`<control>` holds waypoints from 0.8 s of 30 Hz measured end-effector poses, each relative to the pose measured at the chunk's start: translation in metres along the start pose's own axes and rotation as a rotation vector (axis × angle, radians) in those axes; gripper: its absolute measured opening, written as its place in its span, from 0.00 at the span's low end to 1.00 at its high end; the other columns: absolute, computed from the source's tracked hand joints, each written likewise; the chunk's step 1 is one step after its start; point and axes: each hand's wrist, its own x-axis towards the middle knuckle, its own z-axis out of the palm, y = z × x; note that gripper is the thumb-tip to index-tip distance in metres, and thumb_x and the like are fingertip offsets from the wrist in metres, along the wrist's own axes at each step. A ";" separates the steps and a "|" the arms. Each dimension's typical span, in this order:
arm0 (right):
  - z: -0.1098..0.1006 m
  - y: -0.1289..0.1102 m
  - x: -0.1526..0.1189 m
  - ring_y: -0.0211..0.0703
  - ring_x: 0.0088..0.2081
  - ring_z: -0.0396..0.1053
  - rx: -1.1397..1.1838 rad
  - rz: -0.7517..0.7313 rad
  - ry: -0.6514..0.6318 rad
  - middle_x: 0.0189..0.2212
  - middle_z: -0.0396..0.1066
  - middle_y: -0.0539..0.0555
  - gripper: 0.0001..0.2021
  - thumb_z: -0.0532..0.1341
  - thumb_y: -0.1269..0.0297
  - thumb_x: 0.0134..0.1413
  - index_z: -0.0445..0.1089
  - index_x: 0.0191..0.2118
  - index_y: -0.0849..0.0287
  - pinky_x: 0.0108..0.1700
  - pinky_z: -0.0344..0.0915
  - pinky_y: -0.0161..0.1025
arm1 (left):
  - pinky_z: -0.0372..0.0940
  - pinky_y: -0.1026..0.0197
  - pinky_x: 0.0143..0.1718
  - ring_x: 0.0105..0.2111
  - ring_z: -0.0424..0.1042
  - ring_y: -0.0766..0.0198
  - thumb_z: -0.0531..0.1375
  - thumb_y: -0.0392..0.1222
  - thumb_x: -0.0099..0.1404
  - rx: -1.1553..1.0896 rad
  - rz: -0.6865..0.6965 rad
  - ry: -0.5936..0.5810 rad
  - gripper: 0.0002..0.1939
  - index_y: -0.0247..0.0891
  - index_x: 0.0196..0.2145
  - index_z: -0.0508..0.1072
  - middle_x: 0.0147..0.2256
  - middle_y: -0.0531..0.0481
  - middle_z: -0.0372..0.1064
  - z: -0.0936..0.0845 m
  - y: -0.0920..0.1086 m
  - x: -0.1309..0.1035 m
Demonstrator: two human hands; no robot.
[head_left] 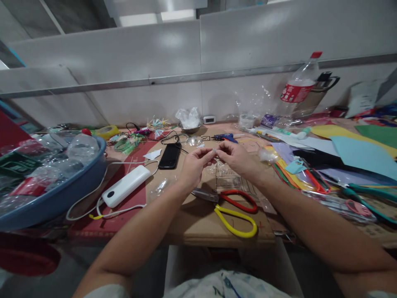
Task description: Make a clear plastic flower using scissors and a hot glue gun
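Over the middle of the cardboard (192, 223), my left hand (198, 161) and my right hand (232, 157) meet at the fingertips. Both are closed in a pinch around something small and pale, too small to name. Scissors (217, 198) with one red and one yellow handle lie just below the hands, blades toward the left. Bits of clear plastic (221, 167) lie beneath the fingers. Behind the hands rests a blue glue gun (223, 137). To the left of my left hand is a black phone (170, 156) with a cable.
A blue basin (89, 174) of plastic bottles stands at left, beside a white power bank (126, 186) with its cable. Coloured sheets (356, 153) and green-handled scissors (359, 194) cover the right. A large bottle (296, 91) and a bowl (190, 128) stand near the wall.
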 end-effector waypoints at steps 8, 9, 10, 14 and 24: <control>0.001 -0.010 -0.003 0.40 0.32 0.64 -0.184 -0.095 0.004 0.29 0.70 0.51 0.08 0.57 0.60 0.61 0.67 0.34 0.58 0.35 0.59 0.38 | 0.65 0.66 0.31 0.23 0.71 0.72 0.76 0.40 0.45 -0.015 -0.061 0.015 0.17 0.30 0.28 0.76 0.25 0.51 0.73 -0.007 0.005 0.004; 0.000 -0.014 -0.007 0.41 0.33 0.66 -0.197 -0.096 0.002 0.32 0.71 0.52 0.09 0.56 0.59 0.63 0.67 0.36 0.58 0.36 0.60 0.39 | 0.65 0.66 0.32 0.23 0.70 0.72 0.76 0.38 0.45 -0.047 -0.081 0.028 0.16 0.30 0.27 0.76 0.25 0.51 0.73 -0.008 0.007 0.005; -0.002 -0.018 -0.012 0.42 0.35 0.67 -0.222 -0.092 -0.007 0.35 0.72 0.54 0.09 0.55 0.59 0.64 0.67 0.39 0.58 0.37 0.61 0.39 | 0.65 0.67 0.31 0.23 0.70 0.73 0.76 0.37 0.45 -0.078 -0.101 0.044 0.15 0.31 0.27 0.75 0.26 0.51 0.73 -0.008 0.009 0.006; -0.010 -0.028 -0.057 0.46 0.39 0.69 -0.476 -0.122 -0.166 0.38 0.73 0.57 0.08 0.55 0.61 0.66 0.70 0.41 0.58 0.43 0.64 0.43 | 0.61 0.71 0.27 0.23 0.68 0.75 0.74 0.34 0.50 -0.170 -0.153 0.103 0.13 0.32 0.29 0.74 0.27 0.51 0.74 -0.009 0.018 0.007; 0.004 0.031 -0.132 0.60 0.47 0.72 -0.940 -0.236 -0.353 0.46 0.74 0.63 0.20 0.62 0.61 0.56 0.71 0.56 0.51 0.63 0.56 0.63 | 0.52 0.71 0.22 0.23 0.61 0.77 0.74 0.33 0.50 -0.293 -0.094 0.122 0.12 0.33 0.29 0.75 0.26 0.57 0.68 -0.014 0.029 0.011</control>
